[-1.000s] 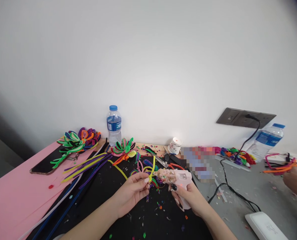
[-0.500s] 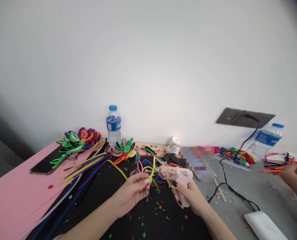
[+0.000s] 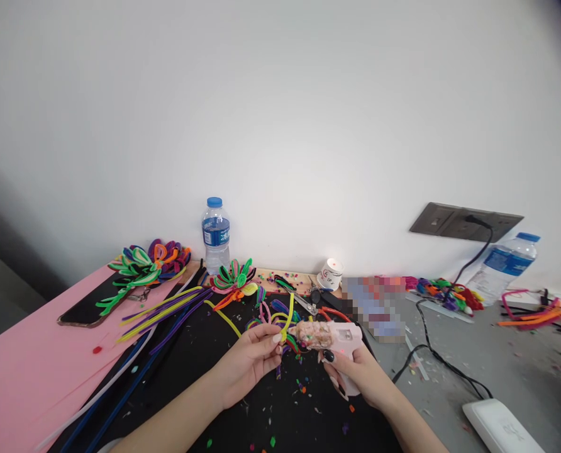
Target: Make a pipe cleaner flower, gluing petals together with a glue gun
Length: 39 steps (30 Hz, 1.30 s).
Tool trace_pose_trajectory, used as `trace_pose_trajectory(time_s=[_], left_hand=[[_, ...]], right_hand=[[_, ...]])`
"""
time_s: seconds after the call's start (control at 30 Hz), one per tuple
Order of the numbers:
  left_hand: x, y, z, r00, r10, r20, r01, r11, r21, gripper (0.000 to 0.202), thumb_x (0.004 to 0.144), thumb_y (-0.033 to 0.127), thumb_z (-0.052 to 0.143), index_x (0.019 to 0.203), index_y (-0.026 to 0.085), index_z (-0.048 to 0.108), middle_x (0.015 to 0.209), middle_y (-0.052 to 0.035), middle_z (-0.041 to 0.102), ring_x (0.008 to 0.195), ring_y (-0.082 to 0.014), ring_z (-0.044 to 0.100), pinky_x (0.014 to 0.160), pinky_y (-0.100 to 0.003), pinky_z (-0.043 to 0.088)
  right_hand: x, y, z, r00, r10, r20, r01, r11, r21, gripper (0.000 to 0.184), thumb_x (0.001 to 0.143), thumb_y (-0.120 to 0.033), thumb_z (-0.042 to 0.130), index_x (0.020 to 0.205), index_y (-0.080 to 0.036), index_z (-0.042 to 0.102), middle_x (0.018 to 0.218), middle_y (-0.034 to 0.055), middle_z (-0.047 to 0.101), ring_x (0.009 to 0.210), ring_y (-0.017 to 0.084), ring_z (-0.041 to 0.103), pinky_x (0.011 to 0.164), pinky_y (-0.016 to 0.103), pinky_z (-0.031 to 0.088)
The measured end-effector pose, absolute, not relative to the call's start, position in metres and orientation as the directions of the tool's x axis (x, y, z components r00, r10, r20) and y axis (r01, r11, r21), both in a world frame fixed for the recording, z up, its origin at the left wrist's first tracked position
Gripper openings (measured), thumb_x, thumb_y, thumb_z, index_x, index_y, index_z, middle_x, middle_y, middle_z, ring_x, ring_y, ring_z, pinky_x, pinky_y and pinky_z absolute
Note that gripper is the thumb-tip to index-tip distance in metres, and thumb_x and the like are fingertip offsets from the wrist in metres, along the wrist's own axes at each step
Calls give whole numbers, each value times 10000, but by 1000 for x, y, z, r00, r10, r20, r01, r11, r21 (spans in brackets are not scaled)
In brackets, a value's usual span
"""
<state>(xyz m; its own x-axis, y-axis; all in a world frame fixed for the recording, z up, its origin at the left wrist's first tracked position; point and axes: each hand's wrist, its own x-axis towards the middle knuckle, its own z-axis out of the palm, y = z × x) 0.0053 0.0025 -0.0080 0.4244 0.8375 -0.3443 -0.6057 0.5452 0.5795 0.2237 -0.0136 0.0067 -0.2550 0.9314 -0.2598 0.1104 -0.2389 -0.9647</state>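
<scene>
My left hand (image 3: 252, 358) pinches a yellow pipe cleaner (image 3: 290, 313) between thumb and fingers, its free end pointing up. My right hand (image 3: 351, 368) is wrapped round the grip of a pale pink glue gun (image 3: 341, 343), whose front is crusted with bits of colour. The gun's nozzle points left and meets or nearly meets the yellow pipe cleaner by my left fingertips. Looped pipe cleaners (image 3: 264, 313) in pink, purple and green lie just behind my left hand, partly hidden by it.
Loose pipe cleaners (image 3: 167, 311) and a pipe-cleaner flower (image 3: 233, 277) lie left of centre. A water bottle (image 3: 216, 236), paper cup (image 3: 330, 275) and scissors (image 3: 306, 306) stand or lie behind. At right, a black cord (image 3: 443, 365) runs near a white box (image 3: 500, 428).
The glue gun has tipped slightly lower and its nozzle has come closer to the yellow pipe cleaner. Another person's hand at the far right has left the view.
</scene>
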Motion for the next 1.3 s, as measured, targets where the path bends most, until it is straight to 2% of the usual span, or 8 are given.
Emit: trace_pose_trajectory(time_s=[0.47,0.73,1.03,1.3], left_hand=[[6,3,-8,423,843,-332,-603,536,591,123,655,114,708,758,150,651,628,3,609,588,-79,577,612,-190,487],[6,3,-7,425,845,-325,-608,532,589,117,657,106,705,750,154,652,632,2,606,592,-75,573,612,-184,490],[7,3,-6,412,847,-337,-608,530,591,142,634,101,720,750,151,655,626,6,604,581,-75,569,600,-187,489],[7,4,-4,395,851,-347,-610,525,594,142,628,88,721,737,145,649,621,9,604,583,-76,574,605,-188,493]], right_hand=[[223,-14,8,-258,924,-281,147,-250,-957,412,654,-548,601,741,-175,449,432,-74,473,319,49,366,318,168,313],[222,-16,5,-178,944,-278,123,-259,-958,422,634,-539,622,773,-179,451,425,-81,460,329,56,361,322,169,280],[222,-16,7,-196,944,-264,117,-245,-963,446,636,-562,621,782,-175,453,423,-82,452,333,53,346,329,166,273],[226,-14,6,-235,926,-296,182,-257,-949,450,615,-576,624,751,-181,455,430,-73,468,336,64,375,334,177,286]])
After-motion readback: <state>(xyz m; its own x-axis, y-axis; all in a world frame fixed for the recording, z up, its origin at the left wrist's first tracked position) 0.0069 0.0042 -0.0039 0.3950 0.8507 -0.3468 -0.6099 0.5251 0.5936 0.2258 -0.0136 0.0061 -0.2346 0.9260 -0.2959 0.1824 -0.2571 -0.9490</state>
